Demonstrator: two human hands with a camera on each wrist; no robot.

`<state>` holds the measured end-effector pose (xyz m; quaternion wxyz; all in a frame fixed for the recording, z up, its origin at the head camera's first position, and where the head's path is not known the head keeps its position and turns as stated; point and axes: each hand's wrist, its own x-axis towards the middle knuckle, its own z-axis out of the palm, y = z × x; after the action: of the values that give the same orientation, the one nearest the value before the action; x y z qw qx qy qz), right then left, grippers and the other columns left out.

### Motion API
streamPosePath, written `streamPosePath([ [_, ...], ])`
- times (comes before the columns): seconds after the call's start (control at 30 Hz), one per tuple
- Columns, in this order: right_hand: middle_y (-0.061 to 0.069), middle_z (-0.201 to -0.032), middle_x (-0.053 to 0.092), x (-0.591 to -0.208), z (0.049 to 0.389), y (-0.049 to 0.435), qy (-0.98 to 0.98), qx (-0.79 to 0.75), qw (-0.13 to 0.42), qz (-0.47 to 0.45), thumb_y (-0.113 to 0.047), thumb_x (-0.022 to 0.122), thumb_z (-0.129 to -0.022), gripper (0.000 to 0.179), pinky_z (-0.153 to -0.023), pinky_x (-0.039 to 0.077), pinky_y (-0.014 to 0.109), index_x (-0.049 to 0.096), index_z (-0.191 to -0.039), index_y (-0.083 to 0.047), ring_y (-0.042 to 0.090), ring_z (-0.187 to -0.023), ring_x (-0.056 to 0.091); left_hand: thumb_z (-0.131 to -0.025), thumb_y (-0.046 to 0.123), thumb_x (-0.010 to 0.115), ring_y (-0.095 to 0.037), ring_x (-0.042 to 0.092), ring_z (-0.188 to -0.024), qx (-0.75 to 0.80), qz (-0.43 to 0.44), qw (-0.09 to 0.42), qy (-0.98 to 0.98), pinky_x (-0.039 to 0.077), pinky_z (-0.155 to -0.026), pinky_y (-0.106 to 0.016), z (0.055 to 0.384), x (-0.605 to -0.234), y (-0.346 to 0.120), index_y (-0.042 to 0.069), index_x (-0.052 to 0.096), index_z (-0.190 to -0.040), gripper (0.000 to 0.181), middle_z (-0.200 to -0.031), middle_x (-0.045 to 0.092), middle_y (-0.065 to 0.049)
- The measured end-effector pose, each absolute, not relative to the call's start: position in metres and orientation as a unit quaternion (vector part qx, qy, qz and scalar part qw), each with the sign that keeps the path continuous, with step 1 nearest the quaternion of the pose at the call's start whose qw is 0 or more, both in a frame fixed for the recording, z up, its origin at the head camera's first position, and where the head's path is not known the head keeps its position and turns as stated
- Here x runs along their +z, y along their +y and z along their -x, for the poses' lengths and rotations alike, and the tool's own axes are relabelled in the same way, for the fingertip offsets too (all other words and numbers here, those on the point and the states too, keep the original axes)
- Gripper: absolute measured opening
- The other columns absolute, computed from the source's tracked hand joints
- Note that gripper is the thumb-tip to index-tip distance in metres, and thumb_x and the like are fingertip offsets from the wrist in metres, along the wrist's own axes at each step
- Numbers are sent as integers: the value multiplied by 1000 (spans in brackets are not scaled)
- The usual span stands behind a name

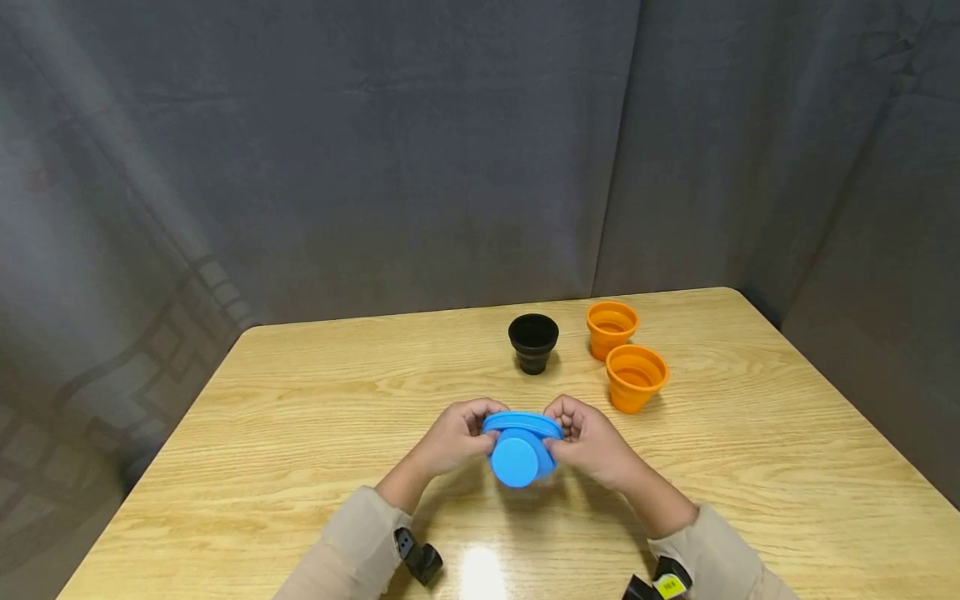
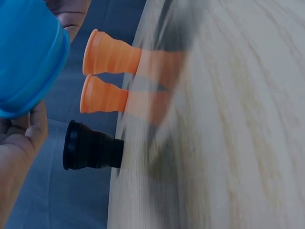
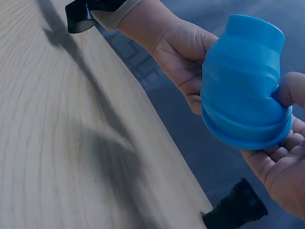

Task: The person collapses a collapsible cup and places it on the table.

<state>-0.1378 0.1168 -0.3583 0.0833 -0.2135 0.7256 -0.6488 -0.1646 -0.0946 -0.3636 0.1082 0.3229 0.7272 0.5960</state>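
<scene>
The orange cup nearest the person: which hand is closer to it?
Right. The right hand is on the near side of that orange cup, slightly left; the left hand is farther left, across the blue cup.

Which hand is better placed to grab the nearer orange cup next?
Probably the right hand: the nearer orange cup stands closer to it than to the left hand. Both hands grip the blue cup, so the right would have to let go first.

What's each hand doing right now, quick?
Left hand: holding the blue cup by one side.
Right hand: holding the same blue cup by its other side.
</scene>
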Motion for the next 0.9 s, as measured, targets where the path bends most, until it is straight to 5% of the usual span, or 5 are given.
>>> streamPosePath([
  [0.2, 9, -81, 48, -359, 139, 119, 722, -659, 80, 193, 3, 54, -79, 21, -63, 43, 22, 43, -96, 10, 14, -73, 47, -80, -7, 52, -13, 50, -77, 570, -300, 79, 761, 45, -67, -25, 156, -345, -91, -8, 55, -100, 20, -93, 58, -17],
  [0.53, 11, -101, 49, -362, 139, 126, 594, -735, 137, 297, 6, 54, -78, 38, -78, 45, 27, 34, -111, 8, 17, -93, 52, -83, 1, 54, -14, 51, -78, 571, -259, 42, 778, 44, -67, -26, 160, -351, -89, -5, 56, -106, 23, -88, 58, -12],
  [0.9, 14, -96, 47, -364, 136, 116, 653, -721, 99, 210, 5, 55, -78, 41, -75, 46, 26, 31, -110, 13, 16, -87, 53, -88, 11, 50, -14, 49, -76, 589, -242, 84, 767, 46, -64, -28, 164, -361, -88, -1, 53, -113, 28, -87, 54, -7],
])
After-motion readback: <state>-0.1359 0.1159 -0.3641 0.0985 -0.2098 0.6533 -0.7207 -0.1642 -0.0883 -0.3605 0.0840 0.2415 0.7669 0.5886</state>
